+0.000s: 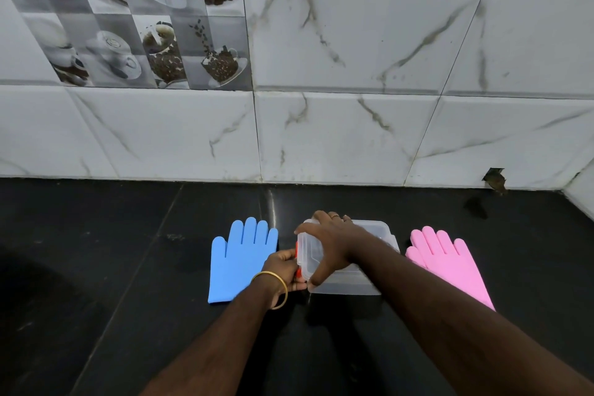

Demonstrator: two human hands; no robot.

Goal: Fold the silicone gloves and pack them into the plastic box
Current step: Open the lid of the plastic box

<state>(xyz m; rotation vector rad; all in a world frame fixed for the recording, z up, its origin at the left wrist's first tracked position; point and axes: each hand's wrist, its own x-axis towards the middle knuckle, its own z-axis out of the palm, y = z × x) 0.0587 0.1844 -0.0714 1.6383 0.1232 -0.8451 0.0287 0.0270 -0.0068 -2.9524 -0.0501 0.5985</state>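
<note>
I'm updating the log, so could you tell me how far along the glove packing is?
Nothing is packed yet. The blue glove and pink glove lie flat and unfolded on the black counter, either side of the plastic box. Both hands are on the box: the left hand at its red clasp, the right hand on the lid. Folding and packing remain.

The right hand [324, 241] covers much of the plastic box [369, 280] lid, hiding its near-left clip; only red slivers show beside the left hand [283, 267]. The right forearm hides the pink glove [446, 260] cuff edge.
</note>
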